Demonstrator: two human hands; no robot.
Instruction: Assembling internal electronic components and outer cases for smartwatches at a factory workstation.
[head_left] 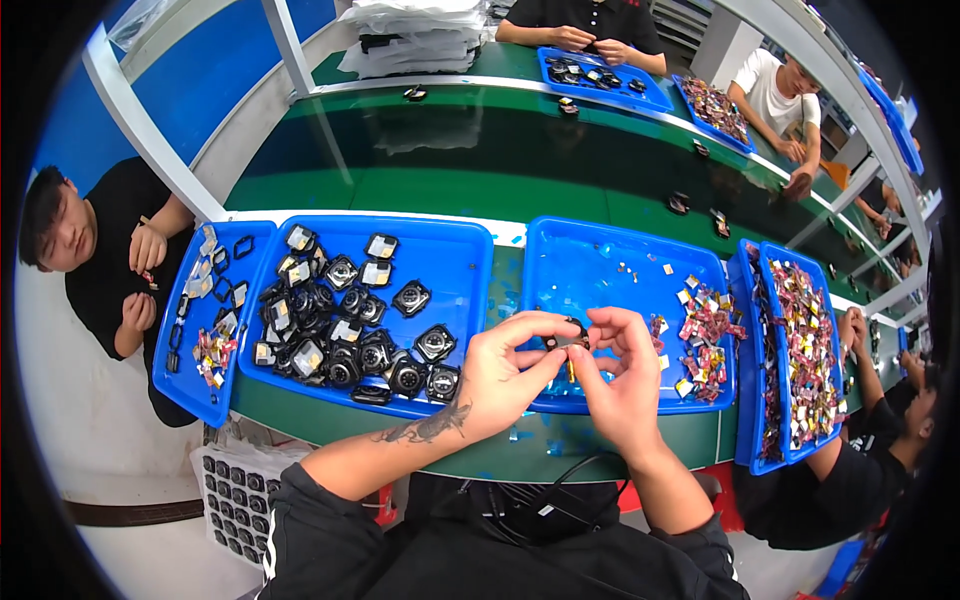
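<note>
My left hand [505,370] and my right hand [625,385] meet over the near edge of the middle blue tray [535,265]. Between their fingertips is a small dark watch case [570,340], partly hidden by the fingers. A narrow yellowish strip [571,371] shows just below it, between the thumbs. Left of my hands, a blue tray [460,260] bears a heap of black rounded-square watch cases [345,330], some with round sensor faces up. Small pink, yellow and white flex parts [708,340] lie at the right side of the middle tray.
Stacked blue trays [755,440] on the right brim with similar flex parts. At far left, a person [110,260] handles small parts beside another tray [205,395]. A green conveyor [480,185] with scattered parts runs behind a white rail; people work beyond and at right.
</note>
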